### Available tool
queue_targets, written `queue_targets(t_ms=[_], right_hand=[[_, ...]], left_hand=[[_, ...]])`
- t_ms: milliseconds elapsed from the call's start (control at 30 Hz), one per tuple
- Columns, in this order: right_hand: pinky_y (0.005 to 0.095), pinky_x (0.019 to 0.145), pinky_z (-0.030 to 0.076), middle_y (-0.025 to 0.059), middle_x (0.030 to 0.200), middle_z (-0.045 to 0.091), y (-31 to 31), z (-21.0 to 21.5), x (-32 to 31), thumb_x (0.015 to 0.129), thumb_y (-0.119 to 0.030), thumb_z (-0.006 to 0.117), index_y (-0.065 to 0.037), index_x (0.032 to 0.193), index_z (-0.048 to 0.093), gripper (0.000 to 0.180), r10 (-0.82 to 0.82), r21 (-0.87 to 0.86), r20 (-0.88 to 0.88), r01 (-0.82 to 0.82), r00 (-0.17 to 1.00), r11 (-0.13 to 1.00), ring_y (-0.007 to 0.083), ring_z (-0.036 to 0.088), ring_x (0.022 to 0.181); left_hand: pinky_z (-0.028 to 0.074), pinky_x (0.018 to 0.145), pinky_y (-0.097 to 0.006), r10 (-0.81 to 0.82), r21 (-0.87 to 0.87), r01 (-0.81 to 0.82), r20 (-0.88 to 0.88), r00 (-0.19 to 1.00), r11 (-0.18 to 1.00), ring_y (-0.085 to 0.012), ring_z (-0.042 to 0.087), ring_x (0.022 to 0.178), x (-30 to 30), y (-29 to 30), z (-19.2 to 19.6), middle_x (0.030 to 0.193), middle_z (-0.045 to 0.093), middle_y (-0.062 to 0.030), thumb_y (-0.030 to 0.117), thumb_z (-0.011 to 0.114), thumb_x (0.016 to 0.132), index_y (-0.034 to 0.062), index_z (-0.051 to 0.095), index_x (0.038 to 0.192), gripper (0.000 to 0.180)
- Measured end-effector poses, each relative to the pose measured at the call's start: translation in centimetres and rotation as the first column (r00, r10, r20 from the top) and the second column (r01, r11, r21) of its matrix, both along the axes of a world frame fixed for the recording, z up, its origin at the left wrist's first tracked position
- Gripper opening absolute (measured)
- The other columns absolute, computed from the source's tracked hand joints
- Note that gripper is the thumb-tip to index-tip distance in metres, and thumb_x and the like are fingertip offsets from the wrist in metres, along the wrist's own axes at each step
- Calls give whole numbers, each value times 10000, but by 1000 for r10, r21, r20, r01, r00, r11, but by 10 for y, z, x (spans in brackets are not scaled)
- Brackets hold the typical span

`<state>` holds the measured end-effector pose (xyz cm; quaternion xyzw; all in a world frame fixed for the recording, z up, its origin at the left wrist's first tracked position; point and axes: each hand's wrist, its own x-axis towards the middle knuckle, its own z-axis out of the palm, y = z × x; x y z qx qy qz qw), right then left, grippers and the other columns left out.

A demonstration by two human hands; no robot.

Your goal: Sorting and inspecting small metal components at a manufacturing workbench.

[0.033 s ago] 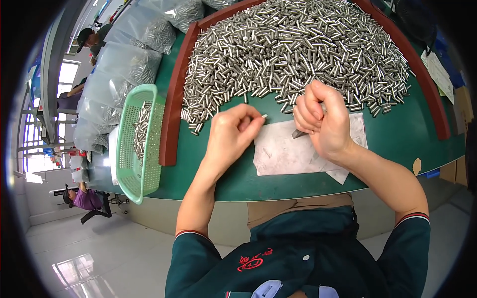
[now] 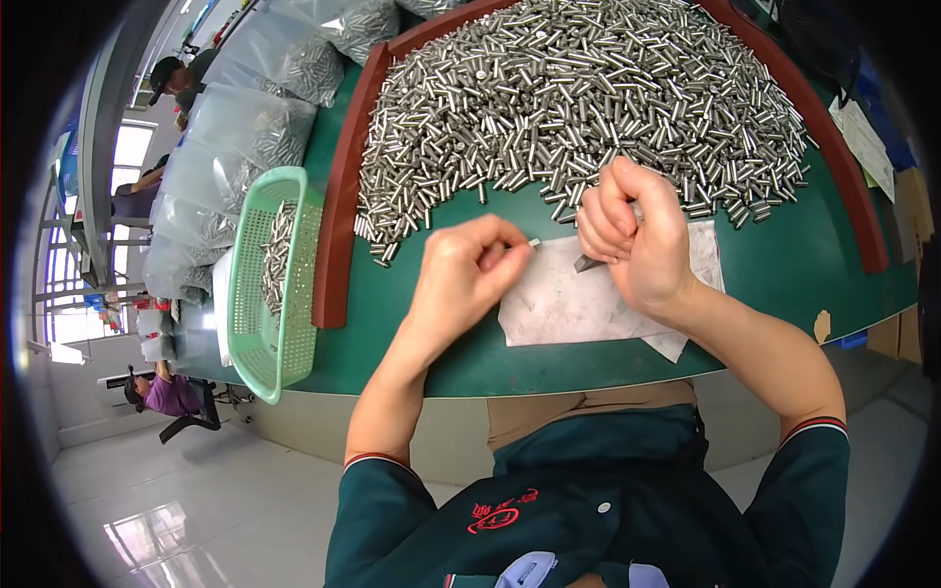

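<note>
My left hand (image 2: 463, 279) is closed in a pinch on a small metal pin (image 2: 534, 242), whose bright end sticks out past the fingertips over the edge of a stained white cloth (image 2: 559, 304). My right hand (image 2: 637, 235) is closed in a fist above the same cloth. A dark grey piece (image 2: 586, 263) with an angled end pokes out below its curled fingers; the rest of it is hidden, so its kind does not show. Beyond both hands spreads a large heap of short metal pins (image 2: 588, 98) on the green table (image 2: 392, 348).
Dark red rails (image 2: 343, 216) border the heap. Left of them stands a light green plastic basket (image 2: 299, 343) holding some pins. Clear plastic bags (image 2: 260, 127) of pins line the far left. Papers (image 2: 863, 147) lie at the right. Other people (image 2: 172, 392) are in the left background.
My left hand has shifted slightly to the right and nearer to me with the pin, closer to the dark grey piece. My right hand stays almost still.
</note>
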<state>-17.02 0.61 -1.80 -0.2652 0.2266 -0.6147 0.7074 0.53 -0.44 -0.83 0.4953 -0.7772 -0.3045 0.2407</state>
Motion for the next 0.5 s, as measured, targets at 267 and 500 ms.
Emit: queue_targets(t_ms=[267, 500], right_hand=[[227, 372, 167, -18, 435, 260, 7, -1, 5, 870, -230, 343, -96, 502, 282, 397, 16, -62, 23, -15, 1000, 998, 66, 201, 384], [231, 388, 180, -23, 427, 248, 8, -3, 5, 889, -259, 291, -117, 523, 277, 392, 34, -70, -25, -35, 999, 997, 78, 176, 392]], left_hand=[[280, 397, -227, -147, 64, 144, 36, 989, 987, -54, 319, 437, -8, 16, -3, 473, 359, 20, 15, 632, 693, -19, 596, 696, 50], [324, 392, -285, -127, 46, 125, 48, 991, 991, -144, 367, 379, -11, 17, -3, 439, 382, -47, 42, 619, 688, 1, 578, 666, 62]])
